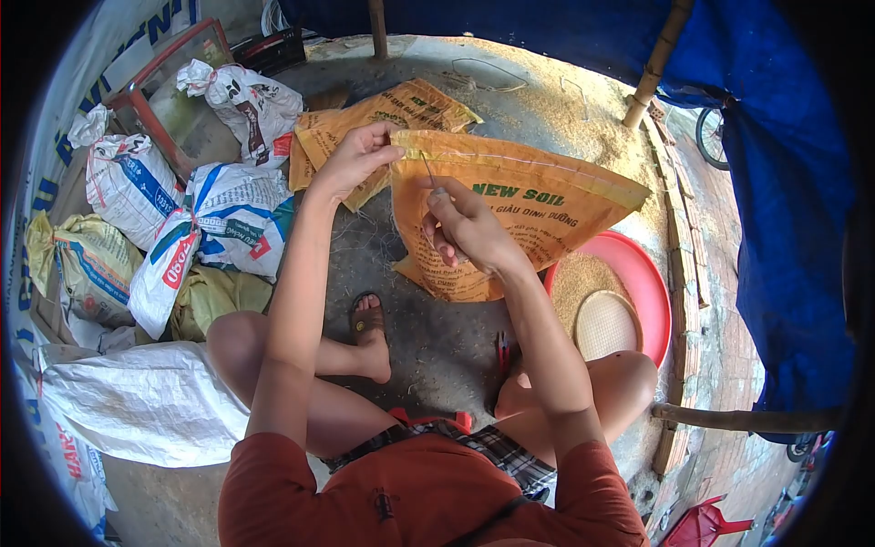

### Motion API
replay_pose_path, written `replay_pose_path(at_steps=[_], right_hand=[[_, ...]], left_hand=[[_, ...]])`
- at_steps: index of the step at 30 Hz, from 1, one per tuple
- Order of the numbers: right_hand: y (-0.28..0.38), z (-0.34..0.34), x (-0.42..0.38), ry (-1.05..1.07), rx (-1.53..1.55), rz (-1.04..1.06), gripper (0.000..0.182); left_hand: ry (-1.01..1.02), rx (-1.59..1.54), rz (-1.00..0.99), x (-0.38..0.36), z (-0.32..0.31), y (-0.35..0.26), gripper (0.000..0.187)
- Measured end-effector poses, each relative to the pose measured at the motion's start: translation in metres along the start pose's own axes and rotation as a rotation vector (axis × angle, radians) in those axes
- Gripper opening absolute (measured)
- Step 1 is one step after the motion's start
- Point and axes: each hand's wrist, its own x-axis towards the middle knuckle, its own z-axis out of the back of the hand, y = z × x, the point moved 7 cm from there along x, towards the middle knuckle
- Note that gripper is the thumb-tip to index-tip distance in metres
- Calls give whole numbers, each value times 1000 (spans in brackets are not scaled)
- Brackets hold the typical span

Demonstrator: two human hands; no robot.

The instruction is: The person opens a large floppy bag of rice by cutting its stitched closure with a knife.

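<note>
An orange sack (547, 196) printed "NEW SOIL" hangs in front of me, with a stitched seam along its top edge. My left hand (357, 162) pinches its upper left corner. Close by on the right, my right hand (460, 223) has its fingers curled round a thin metal needle-like tool (428, 170). The tool's tip points up at the seam, near the corner; whether it pierces the sack cannot be made out.
More orange sacks (401, 108) lie behind. Tied white sacks (132, 182) stand at the left. A red basin (652, 305) with grain and a round sieve (606, 325) sits at the right. Red-handled pliers (502, 351) lie near my foot. A bamboo post (658, 64) rises behind.
</note>
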Motion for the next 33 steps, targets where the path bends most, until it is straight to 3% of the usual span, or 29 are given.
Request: replay_pose_path(at_steps=[15,18,20,21,24,26,27,33], right_hand=[[1,-3,-1,-38,122,-49,36],[-12,0,7,18,343,-127,36],[-11,-16,8,343,1145,-233,34],[-14,-13,9,344,1143,-234,34],[-10,-11,6,255,1023,-194,32],[-1,3,-1,-98,-44,6,31],[-7,13,4,-174,-359,82,29],[7,14,-7,-55,-155,-3,27]], left_hand=[[-35,-30,20,2,-2,7,22],[-72,-19,-50,4,-2,6,21],[-111,17,-87,4,-6,5,19],[-148,53,-124,4,-7,3,18],[-192,192,-194,9,-9,10,16],[-212,311,-175,2,-22,-6,15],[-232,430,-154,-1,-27,-11,14],[-264,313,-350,-6,-38,-24,14]])
